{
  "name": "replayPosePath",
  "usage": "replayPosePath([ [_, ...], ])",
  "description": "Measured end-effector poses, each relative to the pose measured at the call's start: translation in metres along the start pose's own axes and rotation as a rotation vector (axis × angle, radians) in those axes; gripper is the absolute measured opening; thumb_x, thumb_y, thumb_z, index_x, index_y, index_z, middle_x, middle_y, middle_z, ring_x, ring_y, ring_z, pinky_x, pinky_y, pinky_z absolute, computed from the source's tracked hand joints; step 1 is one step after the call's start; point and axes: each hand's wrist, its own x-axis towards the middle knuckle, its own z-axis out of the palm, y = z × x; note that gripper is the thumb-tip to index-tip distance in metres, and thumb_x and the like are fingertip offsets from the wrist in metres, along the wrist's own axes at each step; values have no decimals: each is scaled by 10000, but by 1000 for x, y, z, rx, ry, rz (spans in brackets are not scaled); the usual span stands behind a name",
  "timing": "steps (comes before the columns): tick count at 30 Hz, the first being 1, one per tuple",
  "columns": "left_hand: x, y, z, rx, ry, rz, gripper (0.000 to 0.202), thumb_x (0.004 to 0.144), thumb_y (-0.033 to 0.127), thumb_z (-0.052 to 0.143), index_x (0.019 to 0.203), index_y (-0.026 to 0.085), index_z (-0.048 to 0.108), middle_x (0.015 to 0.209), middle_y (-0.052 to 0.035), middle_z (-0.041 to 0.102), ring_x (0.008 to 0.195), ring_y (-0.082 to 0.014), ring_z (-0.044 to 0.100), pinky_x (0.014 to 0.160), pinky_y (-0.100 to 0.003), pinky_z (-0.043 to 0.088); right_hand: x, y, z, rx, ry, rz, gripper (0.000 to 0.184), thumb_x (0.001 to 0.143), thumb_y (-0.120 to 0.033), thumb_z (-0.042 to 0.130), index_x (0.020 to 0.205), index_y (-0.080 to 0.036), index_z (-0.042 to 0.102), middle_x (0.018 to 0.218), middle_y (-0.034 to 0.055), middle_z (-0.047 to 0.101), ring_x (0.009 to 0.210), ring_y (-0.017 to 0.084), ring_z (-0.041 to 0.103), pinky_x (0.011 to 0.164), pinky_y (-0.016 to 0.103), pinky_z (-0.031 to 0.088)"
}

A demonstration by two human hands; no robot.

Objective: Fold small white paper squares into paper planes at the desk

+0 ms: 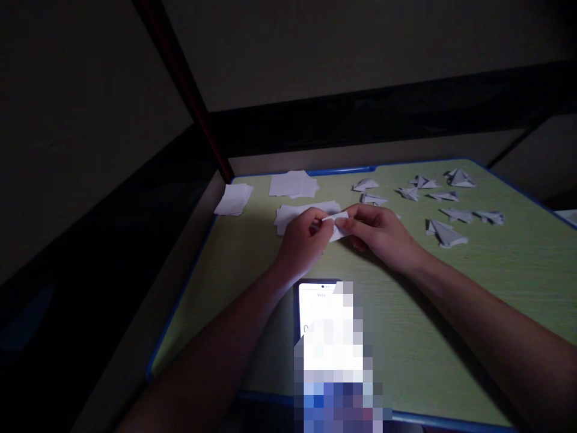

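Observation:
My left hand (301, 239) and my right hand (378, 234) meet over the middle of a green table (451, 313), both pinched on a small white folded paper piece (337, 221) held between their fingertips. Just behind the hands lies a loose stack of white paper sheets (297, 211). Most of the held piece is hidden by my fingers.
Several folded white paper shapes (446, 233) lie scattered across the table's far right. Two more paper stacks (293, 183) (233, 198) sit at the far left. A lit phone (322, 313) lies near the front edge. The table has a blue rim (180, 307); the surroundings are dark.

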Motion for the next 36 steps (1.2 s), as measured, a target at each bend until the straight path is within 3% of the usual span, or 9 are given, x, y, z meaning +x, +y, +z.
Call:
replayPosePath([
  [11, -1, 3, -1, 36, 0, -16, 132, 796, 235, 542, 677, 182, 520, 532, 41, 490, 487, -81, 439, 463, -233, 329, 2, 3, -3, 6, -1, -32, 316, 777, -425, 697, 649, -177, 549, 446, -57, 464, 394, 61, 357, 391, 234, 207],
  [17, 0, 1, -2, 29, -9, -2, 129, 795, 255, 546, 692, 181, 528, 554, 36, 510, 500, -82, 455, 467, -232, 339, 2, 3, -2, 96, 44, -23, 203, 783, -362, 685, 741, -174, 619, 447, -56, 477, 394, 69, 372, 391, 231, 222],
  [25, -1, 3, -1, 8, -24, -17, 120, 784, 266, 562, 713, 172, 535, 565, 35, 520, 514, -79, 469, 474, -219, 352, 4, 6, -3, 231, 30, -34, 137, 738, -263, 699, 688, -179, 603, 446, -67, 460, 397, 61, 352, 397, 232, 198],
  [36, 1, -1, -1, -10, -17, 19, 115, 798, 237, 549, 703, 172, 539, 586, 26, 536, 492, -70, 462, 448, -215, 331, 7, 10, -3, 202, 27, -27, 103, 756, -265, 651, 712, -179, 613, 438, -63, 465, 384, 66, 363, 386, 233, 215],
])
